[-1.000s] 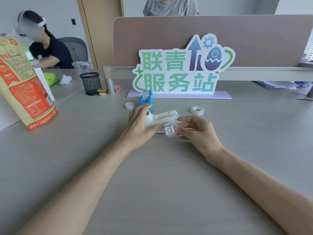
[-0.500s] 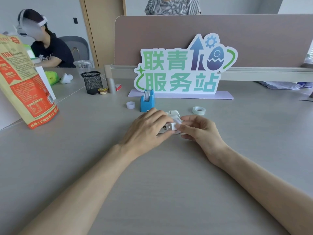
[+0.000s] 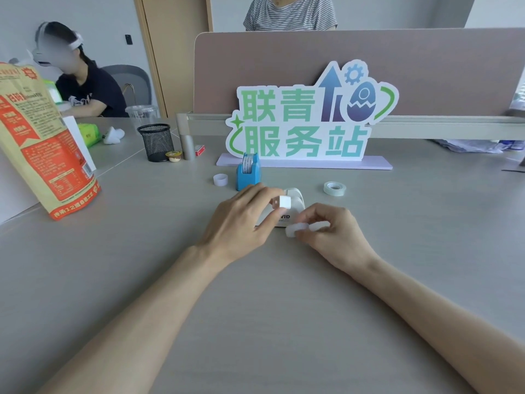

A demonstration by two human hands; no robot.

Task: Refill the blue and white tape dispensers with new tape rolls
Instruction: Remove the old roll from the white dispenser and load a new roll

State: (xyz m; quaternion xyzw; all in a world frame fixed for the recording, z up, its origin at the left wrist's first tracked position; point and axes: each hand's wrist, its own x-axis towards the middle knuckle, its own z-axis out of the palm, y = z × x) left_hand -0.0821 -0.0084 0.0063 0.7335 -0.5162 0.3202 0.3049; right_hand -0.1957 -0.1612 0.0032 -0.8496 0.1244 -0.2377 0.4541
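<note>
Setting: a pale grey desk surface (image 3: 113, 265) in an office, viewed from above the person's two bare forearms.
White dispenser: a white plastic tape dispenser (image 3: 295, 207) lies at the centre of the surface, partly covered by the left hand; its long axis appears to run roughly left to right, though which end carries the cutter cannot be told.
Left hand: the left hand (image 3: 241, 220) rests over the white dispenser's left part, fingers (image 3: 272, 194) closed around a small white squarish hub piece (image 3: 285, 202) held just above the dispenser body.
Right hand: the right hand (image 3: 332, 234) sits just right of the dispenser, fingers (image 3: 315, 216) pinched on a small translucent white ring (image 3: 294, 229), blurred; whether it touches the surface cannot be told.
Blue dispenser: a small blue plastic tape dispenser (image 3: 248, 172) stands upright just behind the left hand, a roll in its slot, its narrow face turned toward the camera.
Spare rolls: a clear tape roll (image 3: 335, 188) lies flat to the right of the dispensers, apart from both hands; a short white empty core (image 3: 220, 179) stands left of the blue dispenser.
Background: a green and white cut-out sign with Chinese lettering (image 3: 306, 123) stands behind; a black mesh pen cup (image 3: 156, 142) and an orange and tan printed bag (image 3: 42, 146) sit at left.
</note>
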